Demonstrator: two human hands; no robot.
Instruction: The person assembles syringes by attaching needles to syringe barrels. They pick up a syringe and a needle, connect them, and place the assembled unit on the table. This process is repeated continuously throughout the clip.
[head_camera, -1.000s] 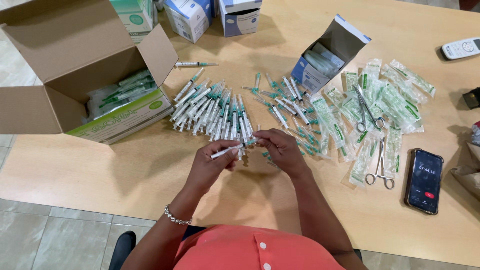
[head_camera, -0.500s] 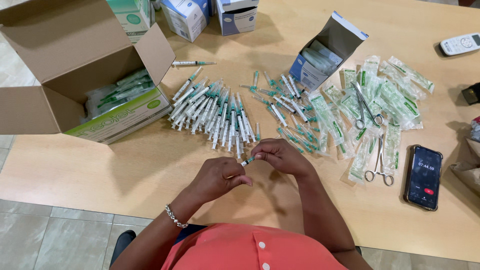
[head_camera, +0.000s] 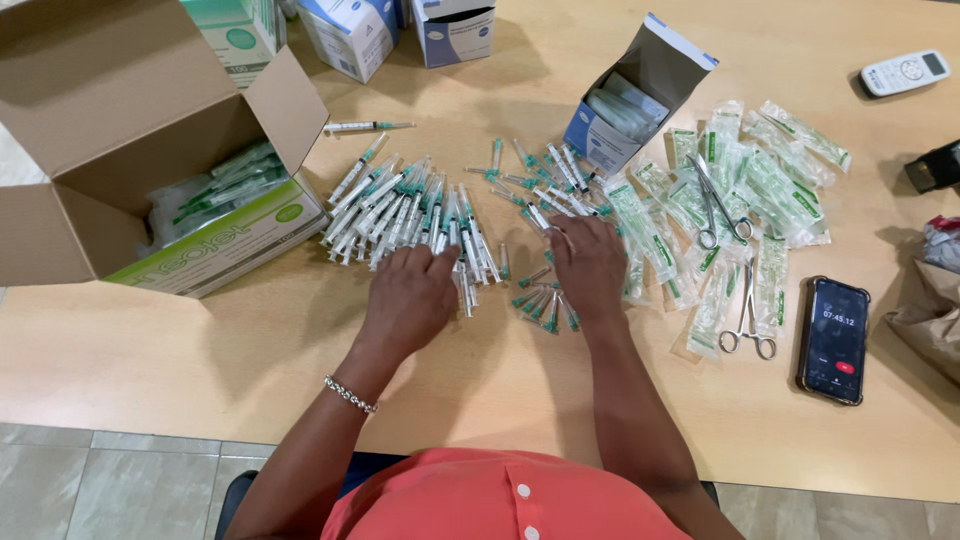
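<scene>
Both hands have moved apart and forward from their joined position near the body. The left hand rests fingers-down on the row of syringes; the right hand lies flat on loose green-capped needles, on the worktop.

a medical supply workroom: heaps of syringes, supply boxes, wooden table.

Light: bright, even, from overhead.
Shadows: soft, falling toward 3 o'clock beside the boxes.
Focus: sharp centre, slight wide-angle bend at edges.
</scene>
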